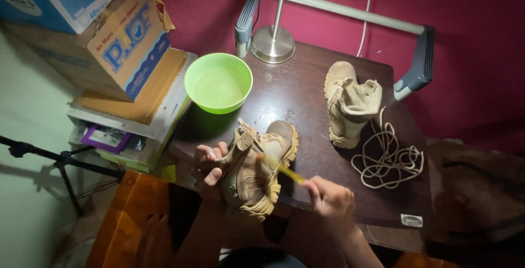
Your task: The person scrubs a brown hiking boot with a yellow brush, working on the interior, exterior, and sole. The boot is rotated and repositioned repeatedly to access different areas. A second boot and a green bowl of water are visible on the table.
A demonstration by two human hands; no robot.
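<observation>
At lower centre, the left hand (209, 165) grips a tan boot (261, 165) while the right hand (328, 198) pinches a yellow brush (284, 171), which could slip if pressed hard.

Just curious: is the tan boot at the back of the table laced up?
Unlaced: the tan suede boot gapes open, and loose beige laces lie coiled beside it.

Bare tabletop (306, 109) lies open between the green bowl (218, 83) and the standing boot (350, 104), while the lamp base (272, 44) blocks the back edge, loose laces (388, 158) clutter the right, and stacked boxes (120, 49) seemingly wall off the left.
</observation>
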